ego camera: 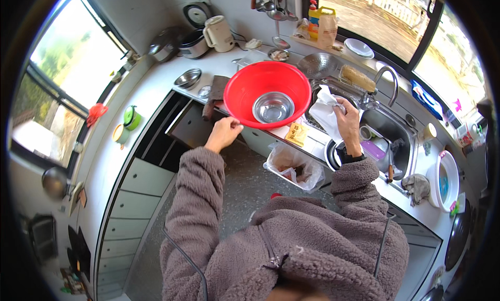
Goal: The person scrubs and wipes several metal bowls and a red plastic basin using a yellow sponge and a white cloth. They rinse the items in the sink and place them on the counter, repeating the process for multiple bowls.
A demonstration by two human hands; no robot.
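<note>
A white cloth or paper sheet [326,112] hangs from my right hand [348,123], pinched between thumb and fingers at the right of a large red plastic basin [244,82]. Inside the basin sits a small stainless steel bowl [273,109]. My left hand [225,134] is at the basin's lower left edge, fingers curled together; whether it touches the rim or holds anything cannot be told. A yellow printed packet [297,134] lies on the counter just below the basin. Under my right wrist is a round white-rimmed dish [331,154], partly hidden by the arm.
The steel sink [406,135] at the right holds a purple item and a wooden-handled utensil. A lined waste bin [293,172] is below the counter edge. A cleaver [218,89] and steel bowls [188,78] are left of the basin. An open drawer [187,123] juts out at the left.
</note>
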